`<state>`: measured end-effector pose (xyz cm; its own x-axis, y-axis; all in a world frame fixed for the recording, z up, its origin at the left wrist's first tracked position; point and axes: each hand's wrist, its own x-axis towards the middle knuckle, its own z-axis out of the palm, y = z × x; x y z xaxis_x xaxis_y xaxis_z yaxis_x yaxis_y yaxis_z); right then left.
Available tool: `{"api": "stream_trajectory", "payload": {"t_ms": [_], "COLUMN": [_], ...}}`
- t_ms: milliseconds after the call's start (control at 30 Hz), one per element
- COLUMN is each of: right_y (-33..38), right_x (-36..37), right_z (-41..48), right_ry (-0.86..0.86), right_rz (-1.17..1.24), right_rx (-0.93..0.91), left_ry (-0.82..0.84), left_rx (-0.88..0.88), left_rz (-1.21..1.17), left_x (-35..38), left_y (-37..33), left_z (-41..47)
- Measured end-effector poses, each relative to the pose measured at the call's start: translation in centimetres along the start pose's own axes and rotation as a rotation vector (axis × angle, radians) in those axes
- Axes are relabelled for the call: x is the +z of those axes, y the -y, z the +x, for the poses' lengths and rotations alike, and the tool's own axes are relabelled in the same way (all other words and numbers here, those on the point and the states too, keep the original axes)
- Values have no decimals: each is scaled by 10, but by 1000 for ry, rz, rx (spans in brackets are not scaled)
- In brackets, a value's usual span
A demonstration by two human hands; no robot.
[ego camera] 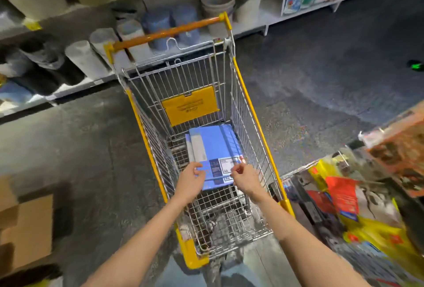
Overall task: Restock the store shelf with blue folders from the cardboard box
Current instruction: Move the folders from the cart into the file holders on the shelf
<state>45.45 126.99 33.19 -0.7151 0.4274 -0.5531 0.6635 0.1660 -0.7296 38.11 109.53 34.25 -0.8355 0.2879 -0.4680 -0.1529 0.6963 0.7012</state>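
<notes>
Two bare forearms reach forward from the bottom edge of the view and down into a silver wire shopping trolley with yellow rim and corner guards [191, 254]. The left hand [191, 178] has its fingers curled over the near left corner of a stack of flat light-blue plastic folders [213, 146], gripping it. The right hand [245, 177] pinches the stack's near right corner with bent fingers, just beside a white printed label [226, 165].

The folders lie flat on the trolley's wire floor, nearer its far end. Their far edge sits just below a yellow plastic flap [190, 105] that hangs on the far wall. The trolley's orange handle bar [169, 30] runs across the top of that far end.

A brown cardboard box [25, 224] stands on the dark concrete floor [309, 94], well apart from the trolley's left side. Beyond the handle, low shelves hold pale plastic buckets [218, 3]. Close to the trolley's right side is a blurred pile of red and yellow packets [344, 195].
</notes>
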Motion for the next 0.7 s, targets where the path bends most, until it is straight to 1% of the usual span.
{"api": "stream_trajectory", "payload": {"t_ms": [133, 267, 433, 533, 633, 700], "right_y": [-2, -2, 13, 17, 21, 18], "right_x": [15, 31, 56, 73, 86, 91], "right_z": [33, 66, 111, 138, 156, 164], "right_ry": [22, -14, -56, -16, -21, -22], "right_rz": [16, 0, -50, -4, -6, -11], "right_rx": [110, 179, 285, 356, 394, 422], "left_ry": [37, 97, 192, 268, 355, 377], "left_rx": [-68, -110, -238, -308, -309, -325], "left_rz": [9, 29, -21, 3, 75, 63], "left_x": [2, 4, 3, 7, 16, 23], "left_y": [15, 28, 42, 48, 56, 58], "left_z": [50, 105, 182, 226, 255, 265]}}
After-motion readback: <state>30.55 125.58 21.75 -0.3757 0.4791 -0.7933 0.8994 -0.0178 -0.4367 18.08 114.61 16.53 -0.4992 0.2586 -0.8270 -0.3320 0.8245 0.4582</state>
